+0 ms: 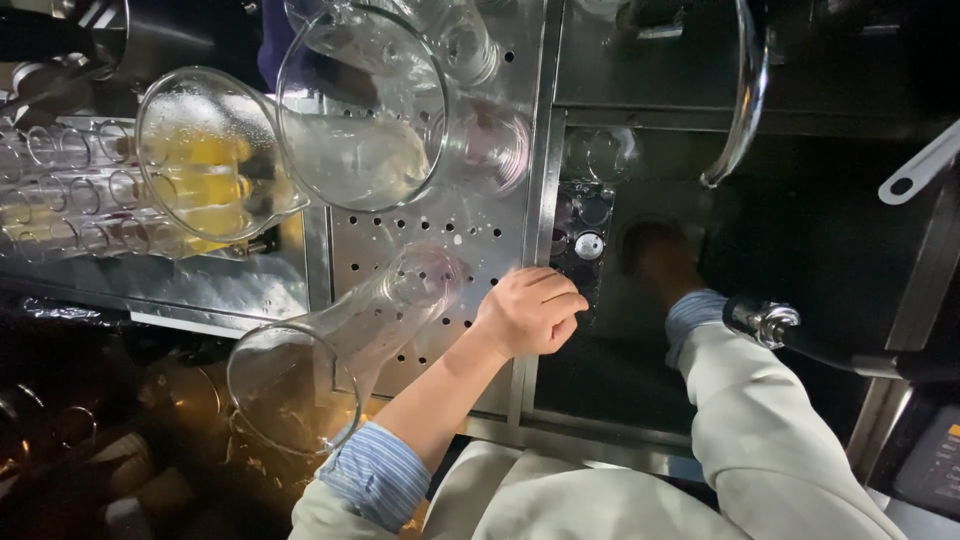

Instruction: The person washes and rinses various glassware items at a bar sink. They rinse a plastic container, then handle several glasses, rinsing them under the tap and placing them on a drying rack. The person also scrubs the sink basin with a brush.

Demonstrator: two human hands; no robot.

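My left hand (530, 312) rests curled on the edge between the perforated steel drainboard (480, 215) and the dark sink (640, 330), fingers closed with nothing visible in them. Just left of it a tall glass carafe (340, 345) lies on its side on the drainboard. My right hand (662, 262) reaches down into the sink in deep shadow; its fingers are hard to make out. Both arms wear a pale jacket over striped blue cuffs.
Two large glass pitchers (215, 155) (365, 105) lie on the drainboard beside smaller glasses (495, 145). A rack of small glasses (60, 190) stands at left. A chrome tap (765, 322) juts over the sink, a glass lid (745, 95) above it.
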